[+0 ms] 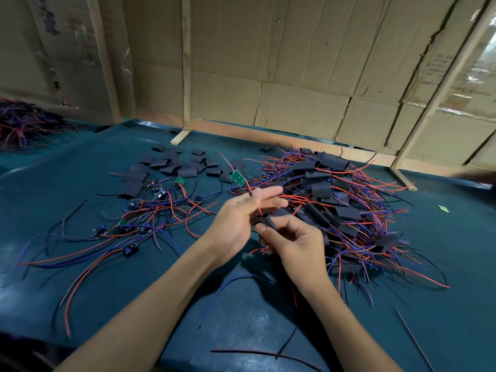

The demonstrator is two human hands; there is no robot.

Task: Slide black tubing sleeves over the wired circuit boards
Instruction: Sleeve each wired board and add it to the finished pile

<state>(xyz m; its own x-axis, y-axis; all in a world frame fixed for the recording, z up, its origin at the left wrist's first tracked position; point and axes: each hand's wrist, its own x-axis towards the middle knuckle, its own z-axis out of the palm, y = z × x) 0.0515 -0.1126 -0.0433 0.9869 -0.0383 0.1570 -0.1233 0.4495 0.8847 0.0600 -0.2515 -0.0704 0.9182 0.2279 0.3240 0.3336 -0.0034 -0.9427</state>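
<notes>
My left hand [243, 216] pinches the red and black wires of a small green circuit board [238, 178], which sticks up above my fingers. Just below, my right hand [292, 238] grips a black tubing sleeve [268, 220] around the same wires. Loose black sleeves [171, 165] lie flat on the blue-green table at the back centre. Bare wired boards [150, 208] are scattered to the left. A big heap of sleeved boards [338, 200] with red, blue and black wires fills the right.
Cardboard walls on wooden frames [186, 76] close off the back of the table [134, 304]. Another tangle of wires [18, 127] lies at the far left. Stray wires [268, 354] cross the near edge. A green scrap [443, 208] lies at the right.
</notes>
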